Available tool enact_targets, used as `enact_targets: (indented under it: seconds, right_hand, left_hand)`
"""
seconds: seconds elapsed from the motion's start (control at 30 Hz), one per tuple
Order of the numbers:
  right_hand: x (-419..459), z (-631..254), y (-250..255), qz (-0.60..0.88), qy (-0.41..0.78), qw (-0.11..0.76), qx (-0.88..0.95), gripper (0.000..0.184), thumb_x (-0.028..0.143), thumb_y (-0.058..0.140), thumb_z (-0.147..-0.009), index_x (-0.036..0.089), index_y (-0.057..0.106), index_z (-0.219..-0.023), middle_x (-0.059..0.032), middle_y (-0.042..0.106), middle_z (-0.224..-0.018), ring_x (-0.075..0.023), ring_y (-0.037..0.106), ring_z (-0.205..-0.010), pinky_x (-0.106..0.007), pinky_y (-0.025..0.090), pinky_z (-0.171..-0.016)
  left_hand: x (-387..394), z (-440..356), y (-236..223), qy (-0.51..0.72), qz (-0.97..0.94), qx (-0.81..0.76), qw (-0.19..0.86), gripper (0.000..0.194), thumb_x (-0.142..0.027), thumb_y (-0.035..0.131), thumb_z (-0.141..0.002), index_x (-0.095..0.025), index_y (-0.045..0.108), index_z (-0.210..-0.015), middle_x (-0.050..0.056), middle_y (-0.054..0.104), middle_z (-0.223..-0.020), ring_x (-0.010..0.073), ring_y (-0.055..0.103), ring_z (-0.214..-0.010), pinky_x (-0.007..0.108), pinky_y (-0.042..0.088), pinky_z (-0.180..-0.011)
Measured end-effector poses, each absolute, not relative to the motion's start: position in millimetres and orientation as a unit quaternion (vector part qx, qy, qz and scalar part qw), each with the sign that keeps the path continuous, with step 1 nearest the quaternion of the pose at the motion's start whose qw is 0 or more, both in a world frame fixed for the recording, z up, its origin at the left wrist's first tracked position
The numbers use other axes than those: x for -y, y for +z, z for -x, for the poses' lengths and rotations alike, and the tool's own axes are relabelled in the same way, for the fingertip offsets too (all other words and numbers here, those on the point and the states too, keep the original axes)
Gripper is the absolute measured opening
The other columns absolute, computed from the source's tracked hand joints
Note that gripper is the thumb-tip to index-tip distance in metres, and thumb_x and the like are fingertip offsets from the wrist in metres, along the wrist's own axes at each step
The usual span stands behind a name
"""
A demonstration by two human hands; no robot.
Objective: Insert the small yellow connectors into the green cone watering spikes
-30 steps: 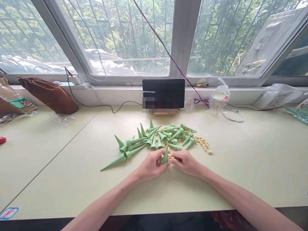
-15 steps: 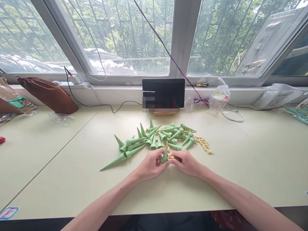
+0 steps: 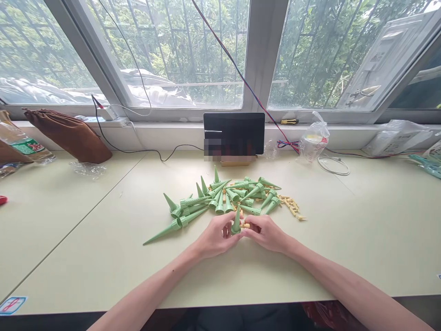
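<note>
My left hand [image 3: 217, 233] is closed around a green plastic cone spike [image 3: 236, 221], whose pointed end faces up and whose wide ribbed base sits low between the fingers. Close beside it on the right, my right hand [image 3: 264, 232] pinches a small yellow plastic valve [image 3: 245, 225] against the side of the spike. Whether the valve is inside the spike's wall or only touching it, I cannot tell. Just beyond both hands lies a pile of similar green spikes [image 3: 220, 202], some upright and some on their sides. Loose yellow valves [image 3: 292, 206] lie among them and to their right.
A dark tablet [image 3: 234, 133] leans on a small box at the back of the table [image 3: 103, 257]. A brown drawstring bag [image 3: 72, 135] and a bottle [image 3: 31, 147] are at the left. A bagged cup [image 3: 314, 140] and a coiled white cable [image 3: 333, 165] are at the back right.
The yellow valve shows slightly more between my right fingers and the spike. Both hands and the pile stay in nearly the same place.
</note>
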State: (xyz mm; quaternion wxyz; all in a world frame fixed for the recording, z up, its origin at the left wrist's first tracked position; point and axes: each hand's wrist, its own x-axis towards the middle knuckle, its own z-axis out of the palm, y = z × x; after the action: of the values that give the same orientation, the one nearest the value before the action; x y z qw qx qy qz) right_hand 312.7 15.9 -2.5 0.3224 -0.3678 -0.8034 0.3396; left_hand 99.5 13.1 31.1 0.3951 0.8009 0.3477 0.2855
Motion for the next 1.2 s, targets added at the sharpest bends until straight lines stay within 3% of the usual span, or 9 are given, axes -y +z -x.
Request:
enact_targets:
  seconds: [0.4,0.67,1.0,1.2]
  right_hand:
    - [-16.9,-312.2,-3.8,0.362,0.333,0.303,0.817,0.044,0.036,0.044,-0.101,0.020,0.028,-0.064,0.0061,0.022,-0.059,-0.0094,0.023,-0.053,-0.025,0.021,-0.052]
    - [-15.3,-312.8,-2.7,0.368,0.341,0.327,0.801,0.031,0.036,0.057,-0.095,0.020,0.046,-0.072,0.0078,0.030,-0.058,-0.0091,0.027,-0.052,-0.023,0.024,-0.052]
    - [-17.2,-312.3,-4.2,0.367,0.335,0.303,0.813,0.045,0.037,0.046,-0.100,0.020,0.029,-0.063,0.0061,0.023,-0.059,-0.0097,0.024,-0.054,-0.024,0.022,-0.052]
    - [-16.1,-312.6,-2.5,0.371,0.336,0.319,0.805,0.036,0.035,0.051,-0.098,0.020,0.039,-0.067,0.0068,0.029,-0.058,-0.0098,0.028,-0.053,-0.024,0.024,-0.052]
  left_hand:
    - [-13.7,-98.5,29.1,0.280,-0.800,-0.349,0.401,0.027,-0.025,0.061,-0.088,-0.017,0.059,-0.114,0.000,0.058,-0.082,0.0077,0.041,-0.057,0.019,0.040,-0.052]
    - [-13.6,-99.7,30.3,0.285,-0.799,-0.345,0.402,0.025,-0.028,0.060,-0.089,-0.017,0.059,-0.112,-0.001,0.055,-0.078,0.0076,0.040,-0.057,0.019,0.039,-0.051]
    - [-13.5,-99.1,30.6,0.278,-0.798,-0.352,0.403,0.026,-0.026,0.061,-0.086,-0.018,0.060,-0.111,-0.002,0.052,-0.074,0.0082,0.040,-0.056,0.019,0.038,-0.050]
    - [-12.8,-99.8,32.5,0.277,-0.788,-0.353,0.422,0.027,-0.030,0.060,-0.089,-0.017,0.059,-0.112,-0.001,0.055,-0.079,0.0078,0.040,-0.056,0.019,0.038,-0.051]
